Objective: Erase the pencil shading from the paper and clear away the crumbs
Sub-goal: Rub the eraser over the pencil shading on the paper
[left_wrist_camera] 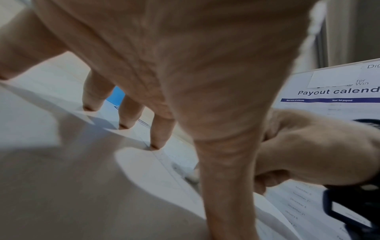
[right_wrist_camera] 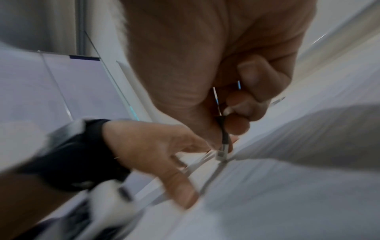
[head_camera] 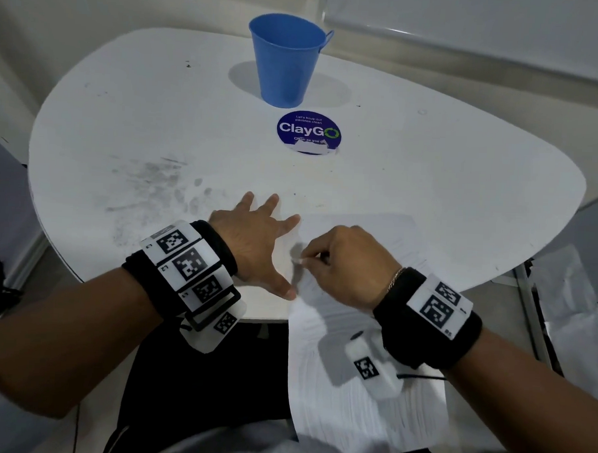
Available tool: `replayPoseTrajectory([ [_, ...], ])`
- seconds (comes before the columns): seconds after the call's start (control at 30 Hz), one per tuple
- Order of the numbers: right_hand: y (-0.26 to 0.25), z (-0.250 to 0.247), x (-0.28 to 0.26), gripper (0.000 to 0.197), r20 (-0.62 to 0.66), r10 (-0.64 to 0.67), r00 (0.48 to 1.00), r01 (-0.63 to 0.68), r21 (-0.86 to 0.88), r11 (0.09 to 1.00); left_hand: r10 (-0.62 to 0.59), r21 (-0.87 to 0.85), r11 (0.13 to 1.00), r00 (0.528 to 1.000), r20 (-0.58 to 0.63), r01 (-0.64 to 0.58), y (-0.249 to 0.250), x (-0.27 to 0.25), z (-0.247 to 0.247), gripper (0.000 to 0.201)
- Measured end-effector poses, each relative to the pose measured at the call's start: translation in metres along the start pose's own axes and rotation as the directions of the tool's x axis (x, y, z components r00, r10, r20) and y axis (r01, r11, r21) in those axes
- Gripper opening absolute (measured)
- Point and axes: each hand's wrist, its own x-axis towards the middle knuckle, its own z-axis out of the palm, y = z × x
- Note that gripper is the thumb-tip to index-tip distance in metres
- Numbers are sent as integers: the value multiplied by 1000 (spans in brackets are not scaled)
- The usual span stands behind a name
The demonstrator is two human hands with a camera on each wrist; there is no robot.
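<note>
A white sheet of paper (head_camera: 368, 400) lies at the table's near edge and hangs over it toward my lap. My left hand (head_camera: 263, 238) is spread flat, its fingertips (left_wrist_camera: 156, 144) pressing on the table and its thumb on the paper's left edge. My right hand (head_camera: 344, 262) grips a dark pencil (right_wrist_camera: 224, 134) with its eraser end (right_wrist_camera: 222, 155) pointing down and touching the paper just beside the left thumb. A faint grey patch shows on the paper around the eraser tip (head_camera: 298, 260). Motion blur hides any crumbs.
A blue metal bucket (head_camera: 287, 61) stands at the back of the white table (head_camera: 430, 170), behind a round blue ClayGo sticker (head_camera: 308, 132). Grey smudges (head_camera: 155, 182) mark the table's left side. A poster headed "Payout calendar" (left_wrist_camera: 337, 91) stands to the right.
</note>
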Motion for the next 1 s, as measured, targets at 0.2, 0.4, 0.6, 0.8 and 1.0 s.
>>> replayPoseTrajectory([
  [0.2,-3,-1,2,18,15,-3,1000,3,-8,1000,1,-1,1000,1000,-8,-1,0,0,1,127],
  [0.4,-6,2,-2,17,67,-27,997,29,-33,999,1,-2,1000,1000,-6,-1,0,1,1,129],
  [0.6,-6,3,-6,18,92,-51,994,56,-50,997,4,-6,1000,1000,3,-4,0,0,0,130],
  [0.8,3,1,-1,18,29,-12,1000,13,-53,998,4,-12,1000,1000,-5,-4,-1,0,1,127],
  [1.0,2,0,-1,17,-13,22,1000,-23,-47,999,6,-13,1000,1000,-5,-6,0,0,1,126],
])
